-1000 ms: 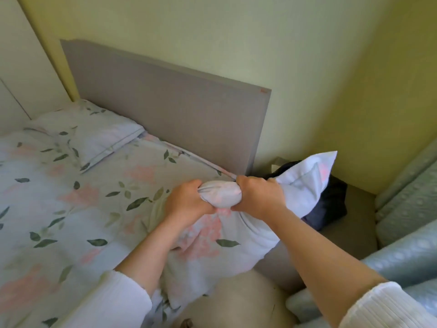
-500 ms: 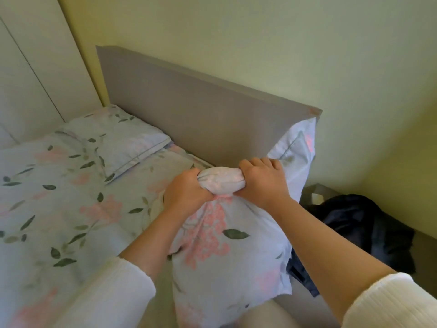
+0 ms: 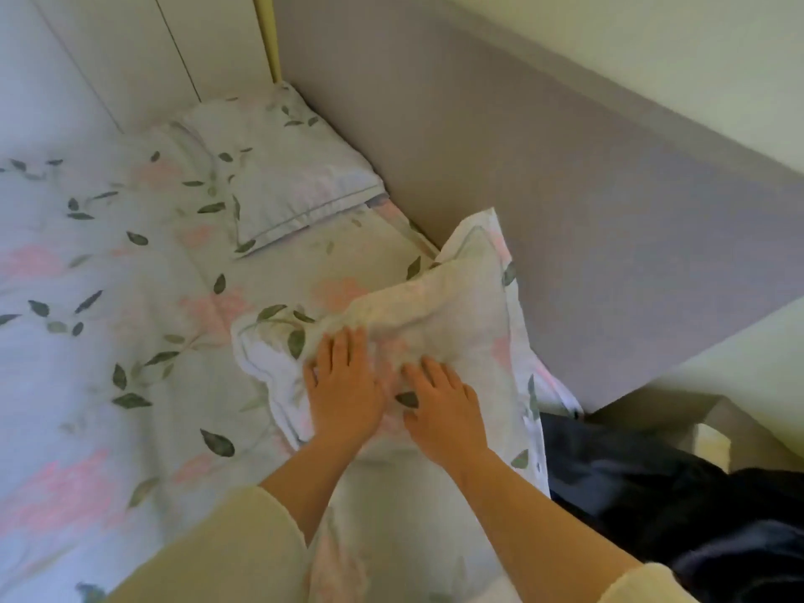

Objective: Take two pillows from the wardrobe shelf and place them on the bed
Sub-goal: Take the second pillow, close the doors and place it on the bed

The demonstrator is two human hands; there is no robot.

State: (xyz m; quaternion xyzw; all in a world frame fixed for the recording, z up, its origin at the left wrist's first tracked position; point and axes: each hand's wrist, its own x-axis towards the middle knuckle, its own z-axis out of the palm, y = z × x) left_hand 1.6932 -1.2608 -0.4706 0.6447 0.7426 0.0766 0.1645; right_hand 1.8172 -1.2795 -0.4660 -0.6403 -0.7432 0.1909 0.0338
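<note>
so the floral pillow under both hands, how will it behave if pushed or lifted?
Probably soft and floppy: the white floral fabric pillow wrinkles around the flat left hand and right hand. Likely light for its puffy bulk. Its far corner stands up against the grey headboard, so a push may crumple it, not slide it.

The person wore a pale cream top of soft cloth with long sleeves. The wide left sleeve (image 3: 226, 546) ended in a rounded cuff partway along the forearm; the right sleeve (image 3: 644, 585) showed only its cuff (weave too blurred to tell). The left hand (image 3: 343, 387) and right hand (image 3: 443, 413) were bare.
</note>
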